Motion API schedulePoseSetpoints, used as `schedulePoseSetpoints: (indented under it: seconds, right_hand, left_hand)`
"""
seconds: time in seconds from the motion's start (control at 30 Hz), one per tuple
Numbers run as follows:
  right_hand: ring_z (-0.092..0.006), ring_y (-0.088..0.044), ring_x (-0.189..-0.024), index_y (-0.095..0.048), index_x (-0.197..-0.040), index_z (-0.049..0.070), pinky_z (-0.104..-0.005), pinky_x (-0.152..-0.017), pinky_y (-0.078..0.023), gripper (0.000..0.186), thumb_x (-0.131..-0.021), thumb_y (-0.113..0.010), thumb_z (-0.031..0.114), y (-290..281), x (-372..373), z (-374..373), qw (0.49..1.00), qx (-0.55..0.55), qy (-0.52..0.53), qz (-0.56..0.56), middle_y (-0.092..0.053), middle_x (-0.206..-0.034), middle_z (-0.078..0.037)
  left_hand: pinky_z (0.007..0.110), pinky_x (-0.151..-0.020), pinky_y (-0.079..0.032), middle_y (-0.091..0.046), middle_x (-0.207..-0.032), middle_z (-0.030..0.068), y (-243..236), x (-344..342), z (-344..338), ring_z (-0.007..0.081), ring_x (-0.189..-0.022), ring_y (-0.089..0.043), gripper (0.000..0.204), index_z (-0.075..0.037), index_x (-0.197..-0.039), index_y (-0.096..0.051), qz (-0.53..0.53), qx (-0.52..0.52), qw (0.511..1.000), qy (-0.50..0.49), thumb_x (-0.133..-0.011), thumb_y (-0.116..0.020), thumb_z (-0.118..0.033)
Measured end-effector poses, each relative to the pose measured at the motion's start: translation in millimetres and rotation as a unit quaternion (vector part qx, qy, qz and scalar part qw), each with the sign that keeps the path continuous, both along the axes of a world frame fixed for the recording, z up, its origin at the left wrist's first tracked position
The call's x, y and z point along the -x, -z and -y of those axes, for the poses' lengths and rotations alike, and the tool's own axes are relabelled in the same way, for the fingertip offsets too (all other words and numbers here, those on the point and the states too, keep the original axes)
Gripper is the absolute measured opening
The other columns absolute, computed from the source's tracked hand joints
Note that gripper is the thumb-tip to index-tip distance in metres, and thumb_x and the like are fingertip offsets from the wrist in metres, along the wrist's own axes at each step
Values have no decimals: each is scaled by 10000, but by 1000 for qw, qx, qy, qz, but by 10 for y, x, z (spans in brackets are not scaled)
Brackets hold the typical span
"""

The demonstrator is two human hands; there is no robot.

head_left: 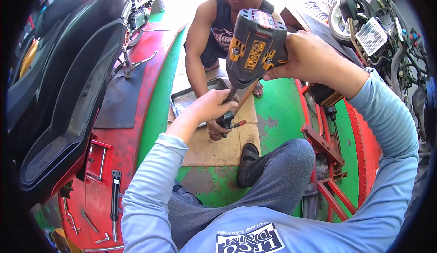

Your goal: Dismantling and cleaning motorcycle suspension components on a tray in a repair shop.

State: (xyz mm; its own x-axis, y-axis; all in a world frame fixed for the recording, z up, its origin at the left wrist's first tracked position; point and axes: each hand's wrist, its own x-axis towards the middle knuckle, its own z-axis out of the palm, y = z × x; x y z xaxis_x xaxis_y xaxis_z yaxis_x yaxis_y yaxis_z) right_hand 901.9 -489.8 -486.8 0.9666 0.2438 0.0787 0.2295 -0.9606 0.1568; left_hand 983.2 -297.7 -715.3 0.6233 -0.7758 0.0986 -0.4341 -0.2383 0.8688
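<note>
My right hand (300, 53) is wrapped round the handle of a black and yellow cordless impact wrench (250, 48). The wrench points nose down, its battery (324, 96) showing below my right wrist. My left hand (211, 106) closes its fingers on the dark socket extension (232, 93) under the wrench's nose. Right below, a co-worker's hand (217, 130) grips a dark metal part (226, 118) in line with the extension; where the two meet is partly hidden by fingers. Beside that hand is a red-handled tool (239, 123).
A co-worker (227, 30) crouches opposite me. Between us, a metal tray (191, 96) sits on cardboard (214, 153) over the green floor. At left is a black motorcycle seat (77, 98), with a shock absorber (115, 198) on the red platform. A red frame (323, 148) stands at right.
</note>
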Motion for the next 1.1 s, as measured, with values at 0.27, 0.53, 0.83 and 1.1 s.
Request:
schedulePoseSetpoints:
  seconds: [0.27,0.53,0.83,1.1]
  right_hand:
    - [-354,-675,-795,-717,-910,15,-441,-771,-521,475,-636,-831,386,-65,55,-132,998,59,23,-27,-688,-800,-188]
    - [-342,-683,-773,-711,-900,5,-431,-749,-531,490,-645,-826,408,-163,167,-74,999,8,-13,31,-686,-777,-182]
    - [-248,-685,-714,-716,-917,12,-362,-711,-530,409,-684,-839,324,-234,287,386,985,-161,43,40,-704,-779,-134]
    - [-138,-670,-870,-672,-1047,8,-319,-819,-533,377,-722,-830,115,1600,451,1559,915,-376,147,15,-726,-985,-67]
  left_hand:
    - [354,-844,-488,-694,-958,124,-165,-33,28,203,-929,-649,263,6,-1068,-617,54,-57,997,-29,-966,-592,-235]
    - [355,-852,-488,-694,-947,123,285,20,12,228,-926,-655,222,-2,-1057,-613,18,82,996,-14,-981,-554,-202]
    - [340,-852,-493,-690,-942,116,309,-85,-50,206,-937,-653,183,9,-1035,-604,52,32,998,-14,-974,-559,-157]
    - [312,-844,-498,-673,-957,68,251,-77,-78,155,-945,-638,153,29,-1024,-605,-2,151,987,-47,-971,-553,-105]
